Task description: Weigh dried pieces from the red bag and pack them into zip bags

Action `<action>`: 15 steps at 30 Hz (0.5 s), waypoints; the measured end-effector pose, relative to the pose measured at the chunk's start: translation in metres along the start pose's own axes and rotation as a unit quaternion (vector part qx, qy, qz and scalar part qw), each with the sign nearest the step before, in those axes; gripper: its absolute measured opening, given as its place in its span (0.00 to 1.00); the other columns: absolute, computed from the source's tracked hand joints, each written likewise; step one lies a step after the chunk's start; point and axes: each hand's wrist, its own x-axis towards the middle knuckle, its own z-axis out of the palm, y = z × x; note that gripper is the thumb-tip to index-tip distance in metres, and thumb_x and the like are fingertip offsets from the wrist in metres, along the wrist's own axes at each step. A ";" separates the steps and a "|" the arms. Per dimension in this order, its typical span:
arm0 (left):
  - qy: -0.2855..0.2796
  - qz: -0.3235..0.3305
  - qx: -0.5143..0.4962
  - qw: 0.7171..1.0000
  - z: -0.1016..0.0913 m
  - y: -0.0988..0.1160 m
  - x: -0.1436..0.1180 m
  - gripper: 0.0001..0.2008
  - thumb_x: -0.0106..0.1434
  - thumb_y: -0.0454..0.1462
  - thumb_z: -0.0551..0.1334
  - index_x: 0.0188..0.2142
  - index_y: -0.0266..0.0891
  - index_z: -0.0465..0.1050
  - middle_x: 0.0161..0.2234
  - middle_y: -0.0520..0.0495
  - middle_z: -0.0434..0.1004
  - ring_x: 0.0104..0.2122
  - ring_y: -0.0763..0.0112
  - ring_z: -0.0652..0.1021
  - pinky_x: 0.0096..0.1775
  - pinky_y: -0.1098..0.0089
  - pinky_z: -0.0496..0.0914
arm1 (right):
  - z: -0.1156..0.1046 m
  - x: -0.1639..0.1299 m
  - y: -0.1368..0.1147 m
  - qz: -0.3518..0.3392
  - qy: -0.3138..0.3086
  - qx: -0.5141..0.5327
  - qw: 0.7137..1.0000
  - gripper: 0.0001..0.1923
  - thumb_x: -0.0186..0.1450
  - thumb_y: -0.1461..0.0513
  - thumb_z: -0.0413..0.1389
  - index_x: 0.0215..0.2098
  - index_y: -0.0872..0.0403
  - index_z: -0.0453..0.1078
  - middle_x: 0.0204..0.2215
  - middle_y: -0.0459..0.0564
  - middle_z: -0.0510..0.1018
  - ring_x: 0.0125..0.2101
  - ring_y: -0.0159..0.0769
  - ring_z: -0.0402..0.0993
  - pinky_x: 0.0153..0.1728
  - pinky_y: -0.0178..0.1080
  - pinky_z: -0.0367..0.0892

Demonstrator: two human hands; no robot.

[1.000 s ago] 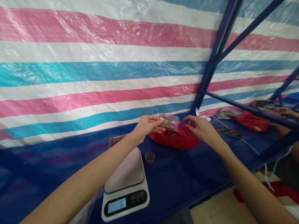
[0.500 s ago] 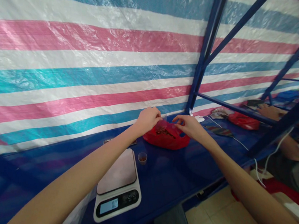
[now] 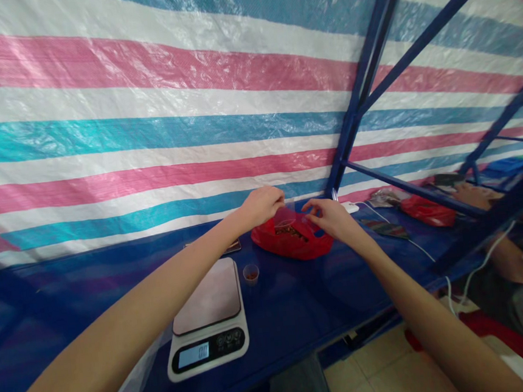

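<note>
My left hand [image 3: 262, 205] and my right hand [image 3: 330, 219] are both stretched out over a red plastic bag [image 3: 293, 243] that lies on the blue table. Between them they pinch the top of a small clear plastic bag [image 3: 286, 217] just above the red one. Dark brown bits [image 3: 288, 232] show inside the red bag. How much the clear bag holds I cannot make out.
A white digital kitchen scale [image 3: 209, 325] reading zero sits near the table's front edge, a small clear cup [image 3: 250, 273] with reddish bits beside it. A dark flat object [image 3: 232, 246] lies behind. Another person's arms [image 3: 474, 192] work by a second red bag [image 3: 425, 211] at right. Blue frame bars [image 3: 351, 121] rise there.
The small clear bag was held up higher with its brown contents visible; both hands have now closed in around it, low over the red bag. My view shifted slightly.
</note>
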 end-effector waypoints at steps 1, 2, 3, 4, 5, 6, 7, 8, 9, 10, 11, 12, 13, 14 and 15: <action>0.011 -0.001 -0.016 1.000 -0.004 -0.002 -0.001 0.06 0.64 0.31 0.63 0.31 0.36 0.80 0.32 0.43 0.82 0.35 0.62 0.79 0.44 0.63 0.72 | 0.000 0.000 0.000 0.001 0.000 -0.009 1.000 0.10 0.67 0.66 0.60 0.45 0.54 0.80 0.31 0.47 0.85 0.31 0.38 0.79 0.33 0.37 0.65; 0.023 -0.004 -0.033 0.999 -0.008 -0.004 -0.002 0.06 0.63 0.31 0.64 0.31 0.36 0.79 0.30 0.44 0.82 0.34 0.64 0.78 0.43 0.64 0.72 | -0.001 -0.001 0.000 0.003 0.001 -0.020 1.000 0.10 0.67 0.66 0.60 0.46 0.54 0.80 0.32 0.48 0.85 0.31 0.38 0.79 0.33 0.37 0.64; 0.037 -0.009 -0.054 0.998 -0.013 -0.006 -0.004 0.05 0.63 0.32 0.64 0.30 0.36 0.79 0.29 0.45 0.81 0.33 0.65 0.78 0.42 0.65 0.72 | -0.001 -0.002 0.000 0.004 0.002 -0.030 1.000 0.10 0.67 0.66 0.59 0.46 0.54 0.80 0.32 0.48 0.85 0.32 0.39 0.79 0.33 0.37 0.64; 0.052 -0.018 -0.077 0.996 -0.017 -0.009 -0.007 0.05 0.62 0.32 0.65 0.29 0.36 0.78 0.28 0.45 0.81 0.31 0.66 0.78 0.40 0.66 0.72 | -0.002 -0.003 -0.002 0.005 0.003 -0.042 0.999 0.11 0.68 0.66 0.59 0.47 0.53 0.80 0.33 0.48 0.85 0.32 0.39 0.79 0.34 0.38 0.65; 0.067 -0.030 -0.103 0.992 -0.021 -0.012 -0.011 0.05 0.62 0.33 0.65 0.29 0.36 0.78 0.28 0.45 0.81 0.30 0.67 0.78 0.38 0.67 0.72 | -0.002 -0.004 -0.004 0.007 0.005 -0.052 0.999 0.11 0.68 0.66 0.59 0.47 0.53 0.79 0.33 0.49 0.85 0.33 0.41 0.79 0.35 0.38 0.65; 0.083 -0.043 -0.130 0.987 -0.025 -0.015 -0.017 0.05 0.62 0.34 0.65 0.30 0.36 0.77 0.27 0.45 0.81 0.29 0.68 0.79 0.37 0.68 0.72 | -0.002 -0.006 -0.008 0.009 0.006 -0.062 0.998 0.12 0.68 0.67 0.59 0.49 0.54 0.79 0.35 0.50 0.85 0.35 0.42 0.79 0.37 0.39 0.66; 0.100 -0.059 -0.159 0.980 -0.029 -0.019 -0.025 0.06 0.63 0.36 0.65 0.31 0.36 0.77 0.27 0.45 0.82 0.28 0.68 0.79 0.34 0.68 0.72 | -0.002 -0.008 -0.012 0.007 0.010 -0.073 0.997 0.13 0.68 0.67 0.58 0.50 0.54 0.79 0.37 0.52 0.85 0.38 0.44 0.79 0.39 0.40 0.68; 0.117 -0.076 -0.185 0.973 -0.034 -0.022 -0.035 0.06 0.64 0.37 0.64 0.32 0.36 0.76 0.27 0.44 0.82 0.27 0.69 0.80 0.32 0.69 0.72 | 0.000 -0.011 -0.018 -0.004 0.023 -0.087 0.996 0.14 0.68 0.69 0.57 0.51 0.55 0.78 0.40 0.54 0.84 0.42 0.46 0.79 0.43 0.42 0.69; 0.138 -0.093 -0.209 0.964 -0.038 -0.025 -0.047 0.07 0.64 0.38 0.64 0.34 0.36 0.75 0.27 0.44 0.82 0.26 0.68 0.81 0.30 0.70 0.72 | 0.001 -0.014 -0.025 -0.025 0.044 -0.102 0.993 0.15 0.69 0.70 0.56 0.51 0.56 0.78 0.43 0.56 0.84 0.45 0.49 0.78 0.46 0.44 0.69; 0.160 -0.110 -0.228 0.954 -0.042 -0.028 -0.062 0.08 0.63 0.40 0.64 0.35 0.36 0.74 0.28 0.43 0.82 0.26 0.68 0.81 0.28 0.71 0.70 | 0.004 -0.018 -0.032 -0.057 0.070 -0.117 0.989 0.16 0.69 0.71 0.55 0.52 0.57 0.78 0.46 0.58 0.82 0.49 0.50 0.77 0.50 0.45 0.70; 0.180 -0.126 -0.243 0.945 -0.047 -0.031 -0.079 0.10 0.64 0.42 0.64 0.38 0.36 0.73 0.29 0.42 0.83 0.27 0.66 0.82 0.27 0.72 0.69 | 0.006 -0.023 -0.040 -0.099 0.098 -0.129 0.982 0.16 0.70 0.71 0.54 0.51 0.57 0.78 0.49 0.59 0.81 0.51 0.51 0.75 0.53 0.46 0.69; 0.206 -0.149 -0.267 0.930 -0.051 -0.034 -0.098 0.13 0.63 0.43 0.65 0.40 0.36 0.72 0.30 0.42 0.83 0.28 0.65 0.83 0.26 0.72 0.69 | 0.009 -0.028 -0.048 -0.143 0.124 -0.138 0.972 0.15 0.71 0.72 0.52 0.50 0.57 0.78 0.49 0.60 0.80 0.52 0.50 0.74 0.54 0.46 0.70; 0.244 -0.197 -0.329 0.891 -0.056 -0.037 -0.120 0.16 0.58 0.44 0.70 0.41 0.37 0.72 0.29 0.43 0.83 0.28 0.64 0.83 0.27 0.71 0.70 | 0.011 -0.033 -0.055 -0.181 0.142 -0.141 0.963 0.15 0.72 0.71 0.51 0.49 0.57 0.78 0.50 0.59 0.80 0.52 0.49 0.74 0.54 0.46 0.70; 0.281 -0.238 -0.370 0.853 -0.060 -0.040 -0.143 0.20 0.54 0.43 0.73 0.41 0.38 0.71 0.28 0.45 0.83 0.28 0.64 0.82 0.27 0.71 0.70 | 0.013 -0.038 -0.061 -0.208 0.151 -0.141 0.956 0.15 0.73 0.71 0.51 0.48 0.56 0.78 0.50 0.59 0.80 0.51 0.48 0.75 0.54 0.45 0.71; 0.304 -0.268 -0.391 0.826 -0.064 -0.044 -0.168 0.23 0.51 0.42 0.75 0.43 0.38 0.71 0.29 0.46 0.83 0.29 0.65 0.82 0.29 0.71 0.70 | 0.014 -0.042 -0.065 -0.219 0.154 -0.145 0.953 0.15 0.74 0.71 0.50 0.48 0.56 0.78 0.49 0.59 0.81 0.50 0.47 0.75 0.53 0.44 0.71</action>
